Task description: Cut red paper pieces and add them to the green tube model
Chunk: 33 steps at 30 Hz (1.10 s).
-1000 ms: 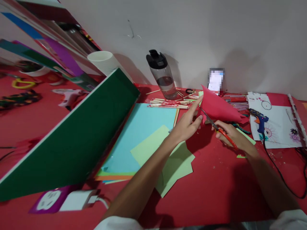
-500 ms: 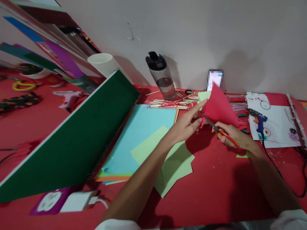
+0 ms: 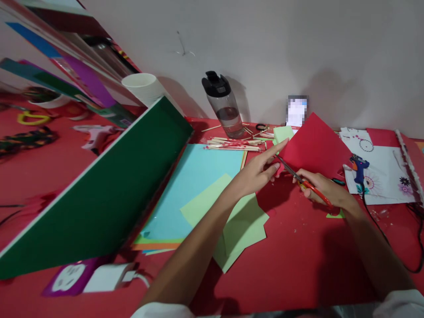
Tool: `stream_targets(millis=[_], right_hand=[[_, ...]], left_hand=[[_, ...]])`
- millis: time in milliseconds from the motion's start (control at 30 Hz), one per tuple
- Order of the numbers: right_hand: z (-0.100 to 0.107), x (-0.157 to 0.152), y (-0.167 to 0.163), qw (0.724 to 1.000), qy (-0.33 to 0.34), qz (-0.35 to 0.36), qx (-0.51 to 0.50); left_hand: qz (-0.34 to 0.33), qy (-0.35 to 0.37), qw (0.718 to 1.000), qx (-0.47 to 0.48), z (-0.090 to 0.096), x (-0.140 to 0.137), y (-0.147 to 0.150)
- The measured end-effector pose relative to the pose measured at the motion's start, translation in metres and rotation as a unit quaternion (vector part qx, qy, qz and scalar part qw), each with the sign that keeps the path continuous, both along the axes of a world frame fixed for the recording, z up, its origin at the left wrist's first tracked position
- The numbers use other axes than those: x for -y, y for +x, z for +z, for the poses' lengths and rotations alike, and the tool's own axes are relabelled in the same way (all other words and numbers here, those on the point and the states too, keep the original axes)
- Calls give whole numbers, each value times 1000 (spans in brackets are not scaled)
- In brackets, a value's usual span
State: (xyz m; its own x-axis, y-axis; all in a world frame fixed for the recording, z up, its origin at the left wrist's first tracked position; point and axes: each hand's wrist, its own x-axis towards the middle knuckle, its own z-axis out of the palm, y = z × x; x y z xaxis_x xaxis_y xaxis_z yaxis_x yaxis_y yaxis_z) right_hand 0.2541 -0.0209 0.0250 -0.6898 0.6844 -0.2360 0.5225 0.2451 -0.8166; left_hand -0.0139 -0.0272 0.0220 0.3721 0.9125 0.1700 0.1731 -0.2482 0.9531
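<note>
My right hand [image 3: 319,189] is closed around the red handles of a pair of scissors [image 3: 317,194], whose blades point up and left. The blade tips meet the lower left edge of a sheet of red paper [image 3: 318,148]. With its fingers pinched on the paper's left side, my left hand [image 3: 256,173] holds it beside the blades; the index finger is stretched out. A small red piece of paper shows under the left fingers. Just behind the left fingertips is a pale green folded paper [image 3: 282,134].
Light green sheets [image 3: 243,225] and a blue sheet [image 3: 212,168] lie left of my hands, beside a leaning green board [image 3: 109,190]. A water bottle [image 3: 225,108], wooden sticks [image 3: 232,144] and a phone [image 3: 296,111] stand or lie behind. A blue glue gun [image 3: 359,168] rests at right.
The red paper has swung to the right and shows more of its face, now hiding things behind it. My hands and the scissors have barely moved.
</note>
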Motion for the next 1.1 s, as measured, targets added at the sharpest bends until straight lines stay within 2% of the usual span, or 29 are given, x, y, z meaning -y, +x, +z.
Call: stream_targets(millis=[167,533,833,1100], right_hand=[[-1,1,1,999,-30,-4,-10],[-3,-1,2,1000,-20,6,-11],[6,5,-4,999,-30,-16,-14],[4,2,-3,999,-36,-24,-5]], left_hand=[[-1,-11,1000,-11,-1,0,-1],[-5,-14,1000,-9,-1,0,-1],[-6,-18,1000,1,-4,-1,-2],[-12,-22,1000,-9,3,0,-2]])
